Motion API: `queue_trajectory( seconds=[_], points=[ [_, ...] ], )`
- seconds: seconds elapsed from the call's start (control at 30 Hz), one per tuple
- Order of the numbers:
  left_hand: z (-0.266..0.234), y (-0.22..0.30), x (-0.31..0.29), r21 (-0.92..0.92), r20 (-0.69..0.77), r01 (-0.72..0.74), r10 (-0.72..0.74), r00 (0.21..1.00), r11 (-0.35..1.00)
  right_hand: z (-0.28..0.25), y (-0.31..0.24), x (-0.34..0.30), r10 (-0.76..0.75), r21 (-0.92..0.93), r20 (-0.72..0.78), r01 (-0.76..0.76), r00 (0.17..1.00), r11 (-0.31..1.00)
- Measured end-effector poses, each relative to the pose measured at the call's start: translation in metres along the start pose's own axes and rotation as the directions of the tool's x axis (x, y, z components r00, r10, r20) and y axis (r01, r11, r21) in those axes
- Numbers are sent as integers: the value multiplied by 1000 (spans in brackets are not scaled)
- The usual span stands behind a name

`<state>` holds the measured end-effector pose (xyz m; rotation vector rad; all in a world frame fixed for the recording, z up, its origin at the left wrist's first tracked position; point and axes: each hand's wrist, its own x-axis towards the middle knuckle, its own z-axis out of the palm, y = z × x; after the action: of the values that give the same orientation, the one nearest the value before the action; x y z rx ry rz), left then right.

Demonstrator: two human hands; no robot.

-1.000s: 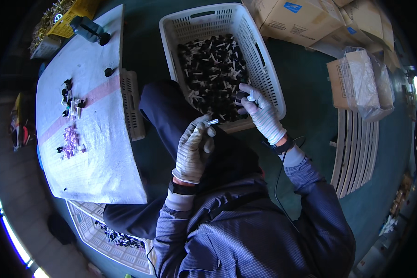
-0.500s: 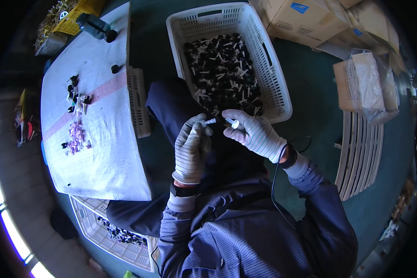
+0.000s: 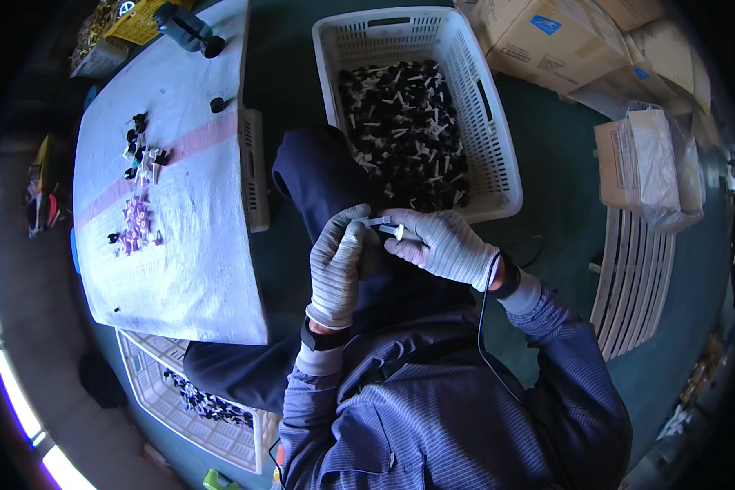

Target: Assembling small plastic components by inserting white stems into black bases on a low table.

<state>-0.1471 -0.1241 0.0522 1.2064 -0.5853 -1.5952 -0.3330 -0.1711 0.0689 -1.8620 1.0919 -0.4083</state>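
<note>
My left hand (image 3: 336, 273), in a striped knit glove, pinches a small clear plastic tube (image 3: 376, 220) between thumb and fingertips. Close on its right, my gloved right hand (image 3: 451, 247) grips a small white stem-like plastic part with a round flange (image 3: 401, 233). The tube's right end meets the right fingertips; whether the two parts touch is too small to tell. Both hands are above my dark-trousered leg. Just beyond them stands a white slatted crate (image 3: 498, 151) holding many black and white small parts (image 3: 404, 122).
On the left is a white-covered table (image 3: 200, 282) with pink parts (image 3: 136, 216), black-capped parts (image 3: 139, 124) and a dark bottle (image 3: 180, 26). Another crate (image 3: 151, 384) sits below it. Cardboard boxes (image 3: 539, 41) and a slatted rack (image 3: 633, 286) stand right. A cable hangs from my right wrist.
My hands have come together: the right moved slightly left, and the gap between the tube and the right fingertips has closed. The surroundings shifted a little in view.
</note>
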Motion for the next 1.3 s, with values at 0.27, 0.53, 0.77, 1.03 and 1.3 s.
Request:
queue_trajectory(
  seconds=[0.27, 0.53, 0.77, 1.03, 1.3],
  points=[
    [-40, 9, -6, -291, -106, -86, 58, 993, 953, 26, -8, 14, -95, 229, -14, 96, 995, 969],
    [-175, 42, -5, 205, -560, -284, 351, 750, 936, 55, -29, 27, -226, 230, 39, 212, 973, 950],
    [-274, 31, -13, 333, -706, -82, 306, 639, 939, 80, -53, 41, -246, 235, 150, 207, 958, 950],
    [-291, 10, -54, 138, -810, -209, 232, 539, 968, 127, -69, 54, -314, 243, 193, 264, 930, 933],
    [-241, 7, -100, -454, -582, -446, 122, 804, 772, 173, -92, 61, -240, 361, 403, 88, 883, 928]
  ],
)
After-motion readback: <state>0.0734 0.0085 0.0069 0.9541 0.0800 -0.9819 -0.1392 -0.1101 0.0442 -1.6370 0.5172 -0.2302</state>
